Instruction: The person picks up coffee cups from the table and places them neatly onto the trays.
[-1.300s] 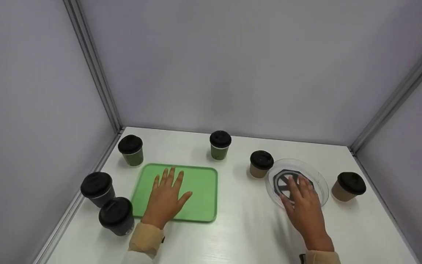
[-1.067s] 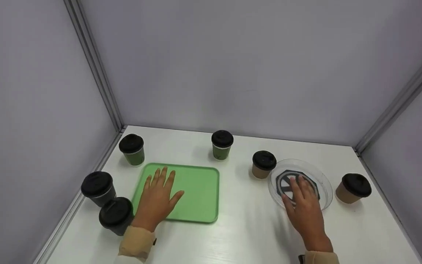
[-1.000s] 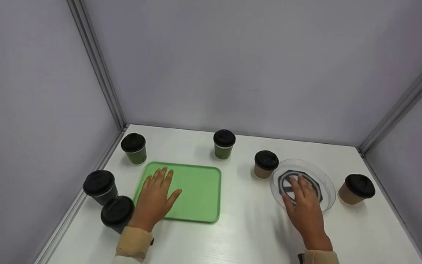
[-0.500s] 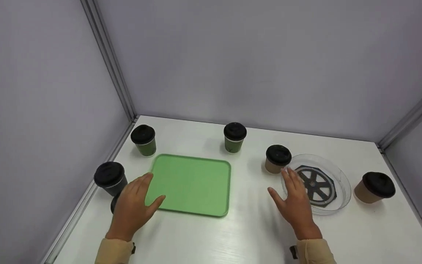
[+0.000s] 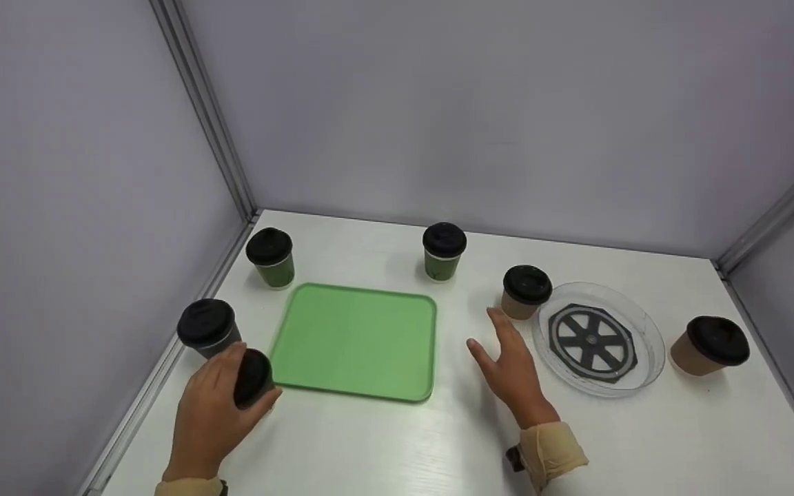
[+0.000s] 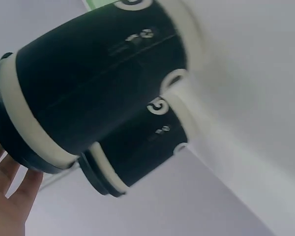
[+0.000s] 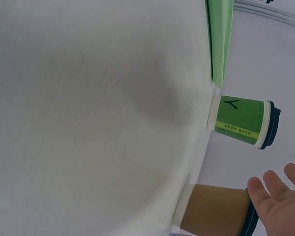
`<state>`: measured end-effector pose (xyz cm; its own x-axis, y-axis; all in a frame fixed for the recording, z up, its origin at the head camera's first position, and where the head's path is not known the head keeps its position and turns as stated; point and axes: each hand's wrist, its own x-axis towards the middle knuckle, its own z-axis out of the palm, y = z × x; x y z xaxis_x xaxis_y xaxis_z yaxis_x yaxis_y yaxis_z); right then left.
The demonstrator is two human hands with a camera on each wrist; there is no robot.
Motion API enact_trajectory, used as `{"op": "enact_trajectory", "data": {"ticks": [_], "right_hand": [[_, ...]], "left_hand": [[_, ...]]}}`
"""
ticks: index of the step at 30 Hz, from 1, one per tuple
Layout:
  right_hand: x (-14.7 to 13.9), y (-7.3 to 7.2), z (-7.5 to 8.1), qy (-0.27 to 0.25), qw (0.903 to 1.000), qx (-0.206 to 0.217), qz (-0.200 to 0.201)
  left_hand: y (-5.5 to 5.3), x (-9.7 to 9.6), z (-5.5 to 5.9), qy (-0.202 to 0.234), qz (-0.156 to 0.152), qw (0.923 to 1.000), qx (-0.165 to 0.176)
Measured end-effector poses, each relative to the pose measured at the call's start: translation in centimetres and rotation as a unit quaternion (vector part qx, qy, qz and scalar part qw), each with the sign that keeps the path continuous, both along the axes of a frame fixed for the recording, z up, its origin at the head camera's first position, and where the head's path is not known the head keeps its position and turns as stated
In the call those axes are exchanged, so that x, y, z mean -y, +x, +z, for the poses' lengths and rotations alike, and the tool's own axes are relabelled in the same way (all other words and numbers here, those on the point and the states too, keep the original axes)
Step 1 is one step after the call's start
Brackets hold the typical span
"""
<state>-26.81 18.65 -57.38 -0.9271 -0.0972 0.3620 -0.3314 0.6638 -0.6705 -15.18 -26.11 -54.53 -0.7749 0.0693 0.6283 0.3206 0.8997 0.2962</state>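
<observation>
In the head view my left hand point(image 5: 207, 410) curves round the lid of the nearer dark paper cup point(image 5: 252, 379), thumb on its right, fingers on its far left side. The left wrist view shows fingertips at the lid rim of this black cup point(image 6: 98, 73), which stands upright on the table. A second dark cup point(image 5: 207, 327) stands right behind it. My right hand point(image 5: 511, 372), holding nothing, hovers over the table with fingers extended, just in front of the black-lidded brown cup point(image 5: 521, 303); the right wrist view has its fingertips overlapping that cup's point(image 7: 214, 209) lid.
A green tray point(image 5: 355, 344) lies between the hands. Two green cups, one at back left point(image 5: 276, 269) and one at back middle point(image 5: 442, 262), stand behind it. At right are a clear round dish point(image 5: 645, 372) with a dark spoked pattern and another brown cup point(image 5: 697, 355). Walls enclose the table.
My left hand has moved off the tray, left and nearer, to the dark cup and closed round its lid. My right hand has left the round dish and moved left. The view has shifted slightly.
</observation>
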Motion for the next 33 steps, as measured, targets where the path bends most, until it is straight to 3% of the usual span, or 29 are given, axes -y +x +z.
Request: {"op": "enact_trajectory", "data": {"ticks": [6,15,21,26,33], "right_hand": [[1.5,-0.8,-1.1,-0.074,0.9952,0.064,-0.01],[3.6,-1.4,-2.4,-0.089,0.9908,0.102,-0.004],[4.8,-1.8,-3.1,-0.095,0.9836,0.153,0.007],[5.4,-2.4,-3.5,-0.084,0.9784,0.189,0.003],[5.9,-3.0,-3.4,-0.031,0.9756,0.217,0.015]], "left_hand": [[0.6,0.3,-1.8,0.037,0.044,0.9983,-0.014],[1.2,0.7,-3.0,0.067,0.078,0.9947,0.01],[1.5,0.7,-3.9,0.105,0.094,0.9893,0.039],[1.3,0.7,-4.4,0.134,0.101,0.9839,0.063],[1.0,0.7,-4.7,0.17,0.109,0.9764,0.076]]}}
